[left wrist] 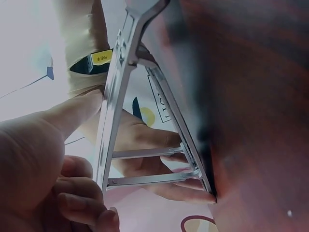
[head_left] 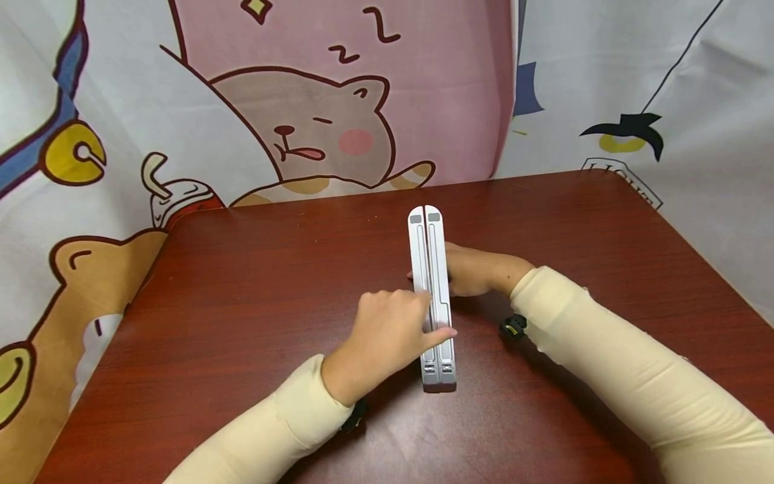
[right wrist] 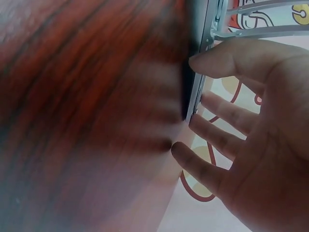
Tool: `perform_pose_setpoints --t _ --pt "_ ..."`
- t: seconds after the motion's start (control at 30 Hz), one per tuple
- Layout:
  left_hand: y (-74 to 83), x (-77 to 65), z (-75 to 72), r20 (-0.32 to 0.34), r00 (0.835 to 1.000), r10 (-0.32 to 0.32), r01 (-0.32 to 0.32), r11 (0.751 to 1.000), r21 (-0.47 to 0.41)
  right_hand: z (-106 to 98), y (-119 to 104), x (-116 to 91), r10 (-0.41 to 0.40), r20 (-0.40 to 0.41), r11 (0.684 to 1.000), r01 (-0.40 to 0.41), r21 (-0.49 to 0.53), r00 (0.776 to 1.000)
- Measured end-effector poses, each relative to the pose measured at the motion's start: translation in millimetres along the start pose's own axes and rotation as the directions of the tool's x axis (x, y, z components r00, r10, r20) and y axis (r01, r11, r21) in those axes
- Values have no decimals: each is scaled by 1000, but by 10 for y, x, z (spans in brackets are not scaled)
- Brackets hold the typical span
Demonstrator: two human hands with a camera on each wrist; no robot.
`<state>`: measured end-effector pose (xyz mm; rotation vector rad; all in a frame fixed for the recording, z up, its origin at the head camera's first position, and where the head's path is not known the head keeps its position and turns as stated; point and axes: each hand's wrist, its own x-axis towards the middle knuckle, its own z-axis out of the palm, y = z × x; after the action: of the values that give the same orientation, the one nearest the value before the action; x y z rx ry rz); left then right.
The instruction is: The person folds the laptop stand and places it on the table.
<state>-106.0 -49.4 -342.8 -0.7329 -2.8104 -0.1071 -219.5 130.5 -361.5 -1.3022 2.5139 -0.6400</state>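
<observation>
A silver folding laptop stand stands partly unfolded on the table, its two long arms side by side. My left hand holds the upper arms, thumb stretched across the top and the other fingers curled at the left side. From the right, my right hand reaches in under the raised arms and holds the base. In the left wrist view the stand forms a narrow wedge, with two thin struts between arm and base. The right thumb lies on the base rail, with spread fingertips around its end.
The reddish-brown wooden table extends around the stand. Behind it hangs a cloth printed with cartoon animals. Dark wrist devices are strapped under both cream sleeves.
</observation>
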Motion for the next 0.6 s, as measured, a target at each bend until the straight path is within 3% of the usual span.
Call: perform_pose_setpoints --t 0.17,0.33,0.6 --pt "11 -7 17 -39 999 5 -3 1000 28 1 -4 10 8 -30 1000 -8 -12 1000" --pt "13 -12 16 -35 999 -1 2 1000 31 1 -3 -2 38 -46 998 -40 -44 998" --pt "1 -4 -4 27 1000 0 1 1000 -21 -21 -45 -77 211 -64 964 -219 -150 975"
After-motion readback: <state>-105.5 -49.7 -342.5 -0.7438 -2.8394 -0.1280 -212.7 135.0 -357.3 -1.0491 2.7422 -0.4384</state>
